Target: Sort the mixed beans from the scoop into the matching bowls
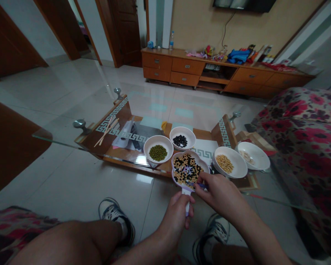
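Observation:
My left hand [178, 209] is wrapped round the handle of a white-and-purple flower-shaped pan [205, 165], which is lined with yellow and black beans around a purple star-like middle. My right hand [216, 187] pinches a slim blue-purple stick-like tool [200, 186], its tip at the pan's lower edge among the beans. Just beyond stand a white bowl of green mung beans [157, 153] and another of black beans [180, 141]. To the right are a bowl of yellow soybeans [224, 163] and a bowl with a few pale pieces [247, 158].
The bowls stand on a glass table [60, 125] with a wooden shelf below. Chopsticks [106, 134] and papers [124, 136] lie at its left. A floral-covered seat [306, 121] is on the right; a low wooden cabinet [187, 67] stands along the far wall.

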`<state>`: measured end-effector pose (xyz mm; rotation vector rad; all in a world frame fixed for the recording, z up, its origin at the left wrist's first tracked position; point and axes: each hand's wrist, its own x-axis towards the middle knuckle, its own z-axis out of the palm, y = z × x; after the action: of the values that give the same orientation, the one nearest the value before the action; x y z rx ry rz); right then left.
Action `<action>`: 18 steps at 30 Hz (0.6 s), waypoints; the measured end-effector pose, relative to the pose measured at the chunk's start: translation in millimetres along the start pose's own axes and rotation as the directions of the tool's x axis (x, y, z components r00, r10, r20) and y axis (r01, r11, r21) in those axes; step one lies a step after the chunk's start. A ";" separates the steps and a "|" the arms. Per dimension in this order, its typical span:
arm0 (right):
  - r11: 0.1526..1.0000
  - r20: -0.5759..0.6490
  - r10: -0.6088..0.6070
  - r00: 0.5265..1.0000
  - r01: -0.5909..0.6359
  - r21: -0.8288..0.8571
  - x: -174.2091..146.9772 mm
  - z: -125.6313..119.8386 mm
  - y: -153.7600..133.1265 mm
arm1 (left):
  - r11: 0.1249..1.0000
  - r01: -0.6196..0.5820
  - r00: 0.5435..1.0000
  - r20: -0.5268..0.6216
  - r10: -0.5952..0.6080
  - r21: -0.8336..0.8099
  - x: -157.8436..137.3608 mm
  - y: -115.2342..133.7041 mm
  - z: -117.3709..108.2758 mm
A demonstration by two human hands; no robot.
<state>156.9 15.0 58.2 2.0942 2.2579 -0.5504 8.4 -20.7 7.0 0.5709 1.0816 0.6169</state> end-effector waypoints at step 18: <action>1.000 0.029 -0.026 0.999 0.025 0.018 1.6 4.7 -1.0 | 1.000 -0.009 1.000 -0.003 0.009 -0.004 1.7 0.0 0.0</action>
<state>154.7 15.3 53.6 2.0537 2.2753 -0.6009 9.0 -19.4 5.9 0.5721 1.0808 0.6274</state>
